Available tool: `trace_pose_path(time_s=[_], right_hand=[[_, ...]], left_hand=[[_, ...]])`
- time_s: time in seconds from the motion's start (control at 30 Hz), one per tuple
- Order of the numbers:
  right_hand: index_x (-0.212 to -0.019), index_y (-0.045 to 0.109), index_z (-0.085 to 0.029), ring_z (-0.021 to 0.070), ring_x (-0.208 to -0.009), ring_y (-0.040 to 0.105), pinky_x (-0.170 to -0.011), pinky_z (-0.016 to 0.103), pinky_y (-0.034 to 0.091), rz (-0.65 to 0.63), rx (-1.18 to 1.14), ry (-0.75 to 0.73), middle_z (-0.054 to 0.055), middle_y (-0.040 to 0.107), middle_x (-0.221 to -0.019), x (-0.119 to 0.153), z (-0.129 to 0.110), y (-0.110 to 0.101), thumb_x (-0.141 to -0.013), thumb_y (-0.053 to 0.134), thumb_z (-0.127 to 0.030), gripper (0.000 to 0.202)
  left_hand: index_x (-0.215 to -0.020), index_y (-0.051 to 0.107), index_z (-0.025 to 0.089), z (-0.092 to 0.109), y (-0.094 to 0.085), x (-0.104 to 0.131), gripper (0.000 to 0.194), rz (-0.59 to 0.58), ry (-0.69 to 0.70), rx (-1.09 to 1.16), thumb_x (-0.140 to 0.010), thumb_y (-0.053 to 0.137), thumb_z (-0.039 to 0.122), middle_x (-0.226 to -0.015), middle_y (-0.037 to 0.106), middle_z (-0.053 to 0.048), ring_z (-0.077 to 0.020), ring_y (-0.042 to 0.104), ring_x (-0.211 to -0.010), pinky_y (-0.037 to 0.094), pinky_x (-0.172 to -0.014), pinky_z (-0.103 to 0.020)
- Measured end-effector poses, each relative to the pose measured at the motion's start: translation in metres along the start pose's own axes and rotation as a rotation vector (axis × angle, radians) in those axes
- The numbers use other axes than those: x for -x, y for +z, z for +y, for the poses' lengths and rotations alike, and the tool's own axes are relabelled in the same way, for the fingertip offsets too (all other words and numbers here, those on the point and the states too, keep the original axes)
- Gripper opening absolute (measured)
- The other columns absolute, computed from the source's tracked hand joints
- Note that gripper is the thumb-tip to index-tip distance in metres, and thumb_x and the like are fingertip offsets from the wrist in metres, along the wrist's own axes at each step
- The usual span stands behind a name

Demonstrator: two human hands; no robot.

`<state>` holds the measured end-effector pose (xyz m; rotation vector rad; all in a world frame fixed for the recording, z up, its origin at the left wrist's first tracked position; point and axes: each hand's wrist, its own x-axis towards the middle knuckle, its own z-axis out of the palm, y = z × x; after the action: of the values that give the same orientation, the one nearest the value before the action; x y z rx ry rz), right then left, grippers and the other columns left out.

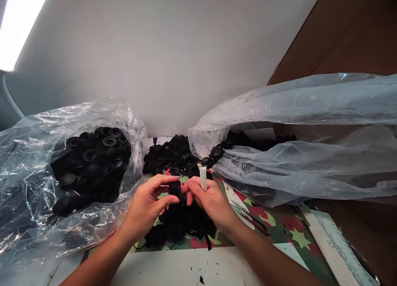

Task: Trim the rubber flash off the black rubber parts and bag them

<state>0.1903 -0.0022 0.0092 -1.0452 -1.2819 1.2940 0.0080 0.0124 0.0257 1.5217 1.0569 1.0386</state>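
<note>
My left hand (148, 203) grips a black ribbed rubber bellows (175, 189) between thumb and fingers, held upright over the table. Close by on its right, my right hand (208, 197) is closed around a tool with a pale, flat handle (203, 177) that points upward; its working end is hidden by the fingers. Below both hands lies a heap of black rubber pieces and scraps (186, 224). Another round bellows (175, 170) rests just behind the held one, with its open ring showing.
On the left, a clear plastic bag (136, 133) holds many black bellows (93, 162). A dark pile of rubber trimmings (167, 153) lies behind my hands. To the right are a second plastic bag (263, 182), scissors-like metal tools (248, 215) and a cardboard box (350, 34).
</note>
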Motion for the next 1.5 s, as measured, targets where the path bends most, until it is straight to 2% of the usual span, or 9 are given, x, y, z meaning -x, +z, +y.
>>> trace_pose_path(time_s=[0.13, 0.3, 0.6, 0.83, 0.93, 1.17, 1.3, 1.43, 1.5], right_hand=[[-0.066, 0.063, -0.021, 0.0139, -0.058, 0.052, -0.059, 0.027, 0.042, -0.04, -0.009, 0.042, -0.002, 0.059, -0.059, 0.002, -0.002, 0.001, -0.081, 0.068, -0.053, 0.036], [-0.064, 0.064, -0.02, 0.0125, -0.055, 0.05, -0.055, 0.026, 0.039, -0.005, -0.06, 0.038, -0.003, 0.057, -0.055, 0.005, -0.004, 0.001, -0.08, 0.07, -0.05, 0.034], [-0.066, 0.064, -0.019, 0.0107, -0.052, 0.042, -0.052, 0.025, 0.033, -0.022, -0.135, 0.069, -0.004, 0.053, -0.054, 0.006, -0.005, 0.001, -0.08, 0.072, -0.051, 0.035], [-0.052, 0.034, -0.023, 0.0096, -0.048, 0.027, -0.048, 0.027, 0.023, 0.213, -0.043, -0.036, -0.007, 0.032, -0.049, -0.006, 0.012, -0.008, -0.085, 0.062, -0.063, 0.059], [-0.051, 0.034, -0.024, 0.0099, -0.048, 0.027, -0.048, 0.027, 0.022, 0.273, -0.01, -0.047, -0.007, 0.033, -0.048, -0.011, 0.02, -0.012, -0.085, 0.062, -0.063, 0.059], [-0.051, 0.036, -0.024, 0.0112, -0.049, 0.029, -0.049, 0.027, 0.023, 0.267, 0.024, -0.061, -0.006, 0.034, -0.048, -0.011, 0.025, -0.011, -0.086, 0.06, -0.063, 0.058], [-0.052, 0.037, -0.024, 0.0121, -0.05, 0.033, -0.051, 0.028, 0.027, 0.256, 0.126, -0.047, -0.005, 0.036, -0.05, -0.008, 0.029, -0.009, -0.085, 0.057, -0.068, 0.059], [-0.052, 0.036, -0.025, 0.013, -0.05, 0.035, -0.049, 0.028, 0.03, 0.25, 0.223, -0.054, -0.005, 0.035, -0.051, -0.003, 0.035, -0.006, -0.082, 0.056, -0.075, 0.062], [-0.052, 0.034, -0.025, 0.0128, -0.049, 0.035, -0.048, 0.027, 0.031, 0.219, 0.247, -0.06, -0.005, 0.034, -0.052, -0.001, 0.036, -0.004, -0.082, 0.055, -0.076, 0.062]], left_hand=[[-0.096, 0.08, 0.023, -0.002, 0.001, 0.0, 0.028, 0.002, 0.045, -0.032, -0.069, 0.085, 0.023, -0.093, 0.075, -0.004, -0.0215, 0.07, -0.084, 0.058, -0.074, -0.031], [-0.098, 0.078, 0.021, 0.003, 0.001, 0.002, 0.028, -0.009, -0.084, 0.088, -0.07, 0.083, 0.024, -0.081, 0.074, -0.002, -0.0163, 0.066, -0.064, 0.051, -0.053, -0.025], [-0.094, 0.077, 0.019, 0.008, 0.002, 0.002, 0.029, -0.019, -0.14, 0.21, -0.068, 0.086, 0.026, -0.085, 0.075, -0.004, -0.0168, 0.065, -0.072, 0.052, -0.06, -0.025], [-0.086, 0.073, 0.017, 0.009, -0.002, 0.0, 0.038, -0.139, -0.369, 0.712, -0.076, 0.08, 0.052, -0.08, 0.073, -0.006, -0.0077, 0.051, -0.049, 0.038, -0.046, -0.021], [-0.096, 0.077, 0.016, 0.01, -0.004, 0.002, 0.044, -0.145, -0.349, 0.722, -0.08, 0.075, 0.056, -0.075, 0.072, -0.007, -0.0081, 0.048, -0.049, 0.037, -0.047, -0.022], [-0.101, 0.078, 0.018, 0.007, -0.004, 0.005, 0.048, -0.2, -0.299, 0.648, -0.079, 0.073, 0.06, -0.077, 0.071, -0.008, -0.0127, 0.054, -0.057, 0.038, -0.051, -0.024], [-0.102, 0.075, 0.019, 0.01, -0.007, 0.007, 0.04, -0.109, -0.149, 0.341, -0.082, 0.073, 0.053, -0.085, 0.072, -0.007, -0.0174, 0.062, -0.069, 0.044, -0.059, -0.027], [-0.099, 0.072, 0.02, 0.03, -0.038, 0.004, 0.015, 0.239, 0.299, -0.423, -0.085, 0.066, 0.021, -0.108, 0.073, -0.009, -0.0236, 0.066, -0.099, 0.051, -0.083, -0.034], [-0.099, 0.069, 0.021, 0.044, -0.064, -0.003, 0.018, 0.433, 0.394, -0.754, -0.086, 0.058, 0.014, -0.114, 0.072, -0.008, -0.0244, 0.065, -0.107, 0.051, -0.091, -0.036]])
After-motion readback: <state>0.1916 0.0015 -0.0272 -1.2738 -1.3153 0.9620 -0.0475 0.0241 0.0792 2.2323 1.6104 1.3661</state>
